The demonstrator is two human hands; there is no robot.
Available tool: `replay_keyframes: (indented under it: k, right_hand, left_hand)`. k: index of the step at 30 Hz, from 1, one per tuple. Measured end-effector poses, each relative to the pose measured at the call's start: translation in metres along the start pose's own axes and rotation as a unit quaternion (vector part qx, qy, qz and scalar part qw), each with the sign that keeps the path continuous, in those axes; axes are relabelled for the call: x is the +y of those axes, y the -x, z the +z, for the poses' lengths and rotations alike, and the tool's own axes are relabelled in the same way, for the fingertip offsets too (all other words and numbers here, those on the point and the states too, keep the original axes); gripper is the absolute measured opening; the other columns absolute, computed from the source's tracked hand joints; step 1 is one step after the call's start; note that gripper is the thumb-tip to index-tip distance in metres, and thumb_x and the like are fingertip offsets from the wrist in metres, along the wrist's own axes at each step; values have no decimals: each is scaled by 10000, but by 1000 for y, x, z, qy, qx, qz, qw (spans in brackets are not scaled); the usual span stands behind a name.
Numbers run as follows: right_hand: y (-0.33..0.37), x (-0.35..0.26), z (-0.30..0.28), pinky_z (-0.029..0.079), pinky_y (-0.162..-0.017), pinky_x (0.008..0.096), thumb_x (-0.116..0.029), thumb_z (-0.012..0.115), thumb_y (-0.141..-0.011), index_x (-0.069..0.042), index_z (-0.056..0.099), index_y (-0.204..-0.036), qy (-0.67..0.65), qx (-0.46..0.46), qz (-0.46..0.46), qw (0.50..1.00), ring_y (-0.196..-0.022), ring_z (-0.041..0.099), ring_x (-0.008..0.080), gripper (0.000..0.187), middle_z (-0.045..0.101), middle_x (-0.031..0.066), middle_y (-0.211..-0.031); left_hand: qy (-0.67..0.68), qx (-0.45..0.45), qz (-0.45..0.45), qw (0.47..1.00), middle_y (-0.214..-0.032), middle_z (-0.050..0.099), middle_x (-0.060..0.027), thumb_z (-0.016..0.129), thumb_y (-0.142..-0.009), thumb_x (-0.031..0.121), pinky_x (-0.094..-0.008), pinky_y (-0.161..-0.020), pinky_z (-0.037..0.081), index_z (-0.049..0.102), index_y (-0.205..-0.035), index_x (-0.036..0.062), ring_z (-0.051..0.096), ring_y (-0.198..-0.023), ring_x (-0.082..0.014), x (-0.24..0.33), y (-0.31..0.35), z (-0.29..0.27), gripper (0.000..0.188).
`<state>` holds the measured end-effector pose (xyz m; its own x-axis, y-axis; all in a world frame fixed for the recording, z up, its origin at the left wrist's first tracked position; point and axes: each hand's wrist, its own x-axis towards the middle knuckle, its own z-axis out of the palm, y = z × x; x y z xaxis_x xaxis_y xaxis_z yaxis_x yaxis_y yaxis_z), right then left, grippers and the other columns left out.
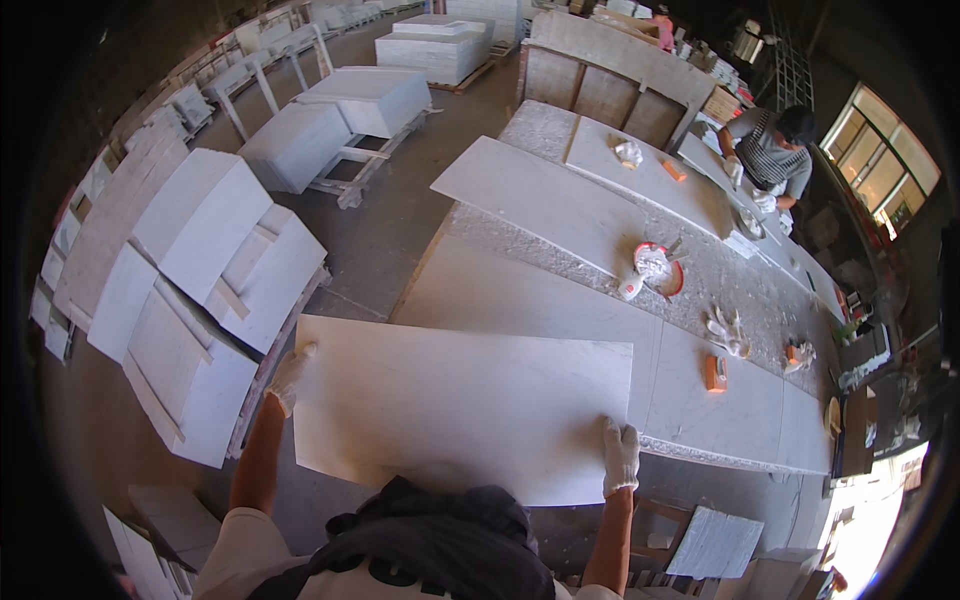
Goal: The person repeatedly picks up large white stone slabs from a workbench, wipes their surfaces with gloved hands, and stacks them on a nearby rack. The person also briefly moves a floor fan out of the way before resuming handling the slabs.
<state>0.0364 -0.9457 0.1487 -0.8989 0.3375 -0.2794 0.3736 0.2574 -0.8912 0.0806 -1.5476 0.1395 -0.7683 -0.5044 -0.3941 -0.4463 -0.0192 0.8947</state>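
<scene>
A large white stone slab (455, 405) with faint grey veins is held in front of my body, partly over the near edge of the workbench. My left hand (291, 378), in a white knit glove, grips its left edge. At the opposite edge, near the lower right corner, my gloved right hand (620, 456) is closed on the slab, fingers lying along its face. Fingers behind the slab are hidden. Under and beyond it, another pale slab (520, 285) lies flat on the workbench.
On the bench are a red-rimmed bowl (672, 277) of white paste, a crumpled glove (727, 332) and an orange block (716, 373). A co-worker (770, 155) works at the far right. Stacked slabs (200, 260) stand on pallets to the left.
</scene>
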Motion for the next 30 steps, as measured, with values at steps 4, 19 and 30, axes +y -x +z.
replay_keyframes:
  k: [4,19,30]
  right_hand:
    - [-29,-39,63,458,-748,317,-395,604,-963,33,613,-1072,111,-85,-130,982,-848,531,141,442,630,65,-949]
    - [120,-113,419,493,-848,404,-496,420,-1033,19,614,-1121,171,-487,-272,812,-936,624,284,557,670,154,-1060]
    - [373,-94,600,451,-950,413,-490,396,-1047,36,585,-1230,214,-596,-361,685,-1066,608,320,588,648,202,-1157]
  left_hand:
    - [90,114,-11,989,-945,658,-3,646,-951,454,-275,-661,501,639,-1164,27,607,-767,-87,-47,73,-68,477]
    - [240,531,-138,801,-843,636,31,593,-956,533,-263,-750,480,690,-933,44,578,-826,-73,-231,422,-202,498]
    - [301,658,-196,662,-1114,644,-98,616,-893,624,-374,-943,471,572,-1207,-8,591,-1057,-180,-317,559,-362,707]
